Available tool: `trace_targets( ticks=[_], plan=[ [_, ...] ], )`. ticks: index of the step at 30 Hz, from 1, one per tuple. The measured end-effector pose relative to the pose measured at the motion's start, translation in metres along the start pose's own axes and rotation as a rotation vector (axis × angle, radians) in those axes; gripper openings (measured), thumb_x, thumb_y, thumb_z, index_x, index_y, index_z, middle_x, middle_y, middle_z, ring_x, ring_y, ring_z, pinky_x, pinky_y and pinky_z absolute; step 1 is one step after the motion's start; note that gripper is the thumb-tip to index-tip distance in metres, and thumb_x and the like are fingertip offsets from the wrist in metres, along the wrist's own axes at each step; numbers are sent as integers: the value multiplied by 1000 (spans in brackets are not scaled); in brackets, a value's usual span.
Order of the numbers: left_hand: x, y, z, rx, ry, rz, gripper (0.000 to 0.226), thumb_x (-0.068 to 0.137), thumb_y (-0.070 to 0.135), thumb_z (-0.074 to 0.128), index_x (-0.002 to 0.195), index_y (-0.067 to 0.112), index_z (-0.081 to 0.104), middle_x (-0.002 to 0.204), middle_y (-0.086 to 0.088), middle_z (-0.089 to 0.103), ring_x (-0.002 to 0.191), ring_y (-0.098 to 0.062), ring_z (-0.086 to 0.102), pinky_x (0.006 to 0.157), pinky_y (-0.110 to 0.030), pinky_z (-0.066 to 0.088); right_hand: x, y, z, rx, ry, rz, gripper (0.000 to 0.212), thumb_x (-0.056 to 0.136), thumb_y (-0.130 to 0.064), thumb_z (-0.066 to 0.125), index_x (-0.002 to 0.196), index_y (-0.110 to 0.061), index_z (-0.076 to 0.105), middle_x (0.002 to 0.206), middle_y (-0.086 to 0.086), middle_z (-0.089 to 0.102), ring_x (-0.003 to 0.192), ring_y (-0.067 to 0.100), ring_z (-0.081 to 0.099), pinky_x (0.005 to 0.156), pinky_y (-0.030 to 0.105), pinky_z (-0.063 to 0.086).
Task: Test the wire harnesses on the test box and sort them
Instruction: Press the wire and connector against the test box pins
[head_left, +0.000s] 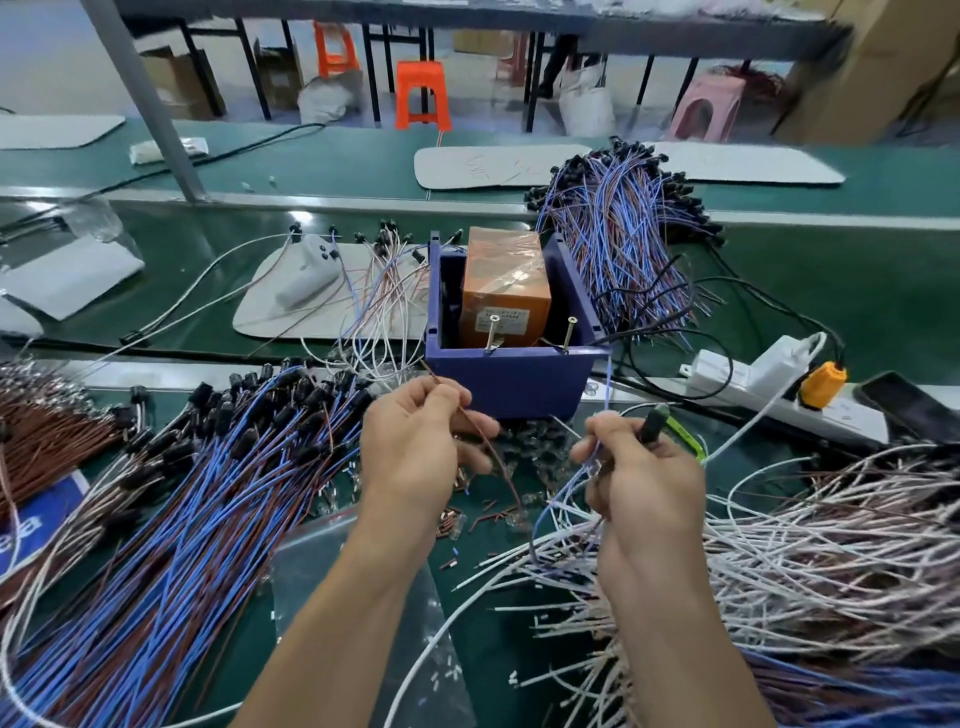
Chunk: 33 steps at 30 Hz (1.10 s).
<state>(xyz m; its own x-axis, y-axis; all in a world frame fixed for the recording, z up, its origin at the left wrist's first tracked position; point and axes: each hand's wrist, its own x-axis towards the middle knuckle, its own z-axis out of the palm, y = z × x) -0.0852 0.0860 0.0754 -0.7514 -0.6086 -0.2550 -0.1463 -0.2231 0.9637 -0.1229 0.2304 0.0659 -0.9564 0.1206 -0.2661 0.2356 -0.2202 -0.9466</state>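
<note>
The test box (511, 382) is a blue plastic bin holding an orange block (506, 286), with two screws (569, 332) standing up at its front rim. Just in front of it, my left hand (415, 447) pinches a brown wire (488, 447) of one harness. My right hand (639, 478) grips the harness's blue wire (605, 400) together with a black-and-green tool (662, 426). The wire tips point up toward the box's front edge. A heap of blue and brown harnesses (208, 499) lies at the left, and another heap (623, 239) sits behind the box at the right.
White and brown wires (805, 545) pile up at the right. A white power strip (769, 384) with an orange plug lies right of the box, with a phone (906, 405) beside it. Small cut wire bits (467, 514) litter the green bench. Loose harnesses (374, 291) lie on a grey mat.
</note>
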Motion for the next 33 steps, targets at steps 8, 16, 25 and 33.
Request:
trace_targets(
  ticks=[8, 16, 25, 33],
  plan=[
    [5, -9, 10, 359, -72, 73, 30, 96, 14, 57, 93, 36, 77, 58, 9, 67, 43, -9, 46, 47, -24, 38, 11, 1, 6, 70, -33, 6, 45, 96, -15, 68, 55, -31, 71, 54, -3, 59, 48, 9, 44, 47, 23, 34],
    [4, -7, 11, 181, 164, 98, 19, 96, 15, 71, 78, 20, 73, 62, 1, 75, 56, -14, 74, 49, -23, 54, 16, 9, 5, 100, -104, -18, 46, 96, -9, 66, 55, -30, 68, 55, 0, 57, 45, 10, 41, 43, 21, 32],
    [11, -9, 24, 246, 221, 141, 24, 90, 18, 74, 66, 19, 71, 55, 4, 71, 47, -12, 70, 49, -25, 50, 17, 10, 2, 75, -152, -41, 41, 95, -9, 68, 59, -29, 68, 57, 5, 57, 45, 12, 40, 42, 21, 33],
    [10, -9, 29, 238, 197, 172, 24, 89, 15, 74, 65, 20, 71, 55, 5, 71, 46, -12, 69, 42, -14, 45, 18, 9, 1, 57, -149, -47, 40, 95, -10, 68, 60, -28, 69, 58, 6, 58, 45, 11, 42, 43, 21, 34]
  ],
)
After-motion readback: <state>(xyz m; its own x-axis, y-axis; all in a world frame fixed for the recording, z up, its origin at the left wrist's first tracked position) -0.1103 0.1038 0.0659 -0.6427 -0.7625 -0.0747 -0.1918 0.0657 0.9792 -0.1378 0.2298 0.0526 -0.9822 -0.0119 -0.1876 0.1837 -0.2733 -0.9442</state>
